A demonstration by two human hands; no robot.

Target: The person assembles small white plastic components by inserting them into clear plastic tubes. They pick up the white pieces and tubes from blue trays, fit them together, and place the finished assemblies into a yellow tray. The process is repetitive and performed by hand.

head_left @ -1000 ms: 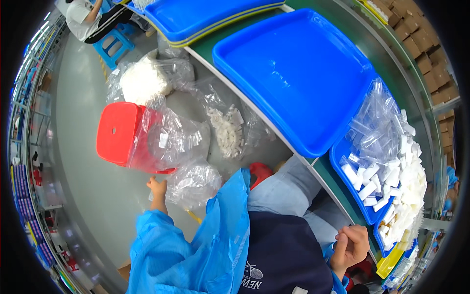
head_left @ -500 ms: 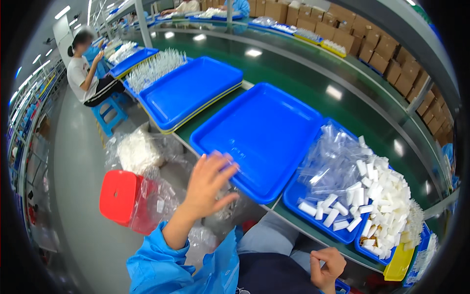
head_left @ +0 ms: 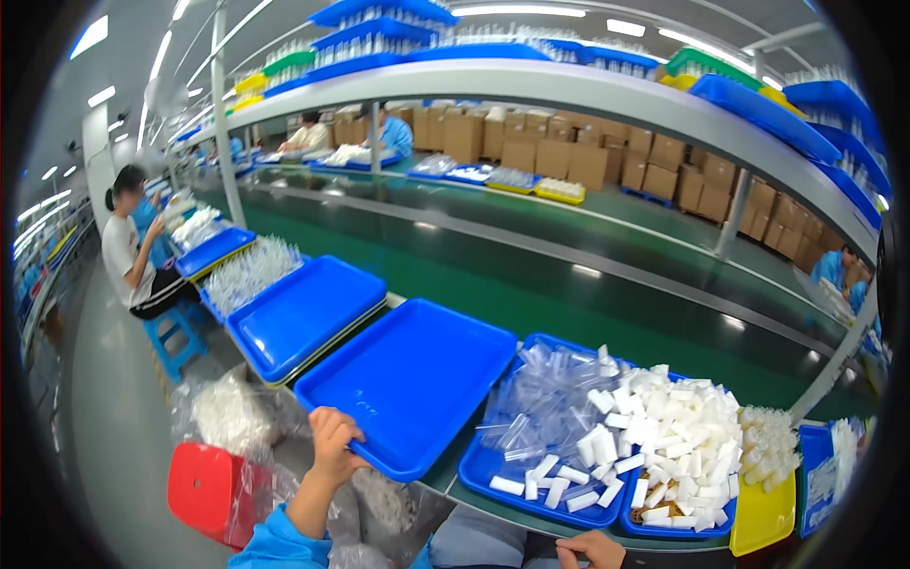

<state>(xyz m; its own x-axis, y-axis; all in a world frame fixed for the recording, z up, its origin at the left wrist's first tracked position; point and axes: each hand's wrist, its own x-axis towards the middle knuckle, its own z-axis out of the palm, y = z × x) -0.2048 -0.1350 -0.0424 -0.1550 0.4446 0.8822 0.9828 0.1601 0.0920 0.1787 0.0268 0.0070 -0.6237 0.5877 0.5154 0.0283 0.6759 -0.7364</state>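
Observation:
A large blue tray (head_left: 403,394) lies tilted across the near edge of the green-topped bench, its inside bare. My left hand (head_left: 334,448) closes around that tray's near left rim, fingers curled over the edge. Low in the view, near my lap, my right hand (head_left: 590,549) is partly cut off by the frame; its visible fingers are curled, and what they hold, if anything, is hidden. To the tray's right sits another blue tray (head_left: 471,467) carrying clear plastic tubes (head_left: 542,403) and white rectangular blocks (head_left: 678,431), the blocks heaped over the neighbouring tray too.
Stacked blue trays (head_left: 308,318) and upright clear tubes (head_left: 251,272) stand left. A red stool (head_left: 204,493) and plastic bags (head_left: 237,412) sit beside me. Right are a yellow tray (head_left: 766,517) and an upright post. Loaded trays line an overhead shelf (head_left: 531,83). Co-workers sit farther off.
My left hand has gone from hovering over the tray's near corner to gripping its rim. My view has tipped upward, bringing the overhead shelf in and leaving my right hand at the lower edge.

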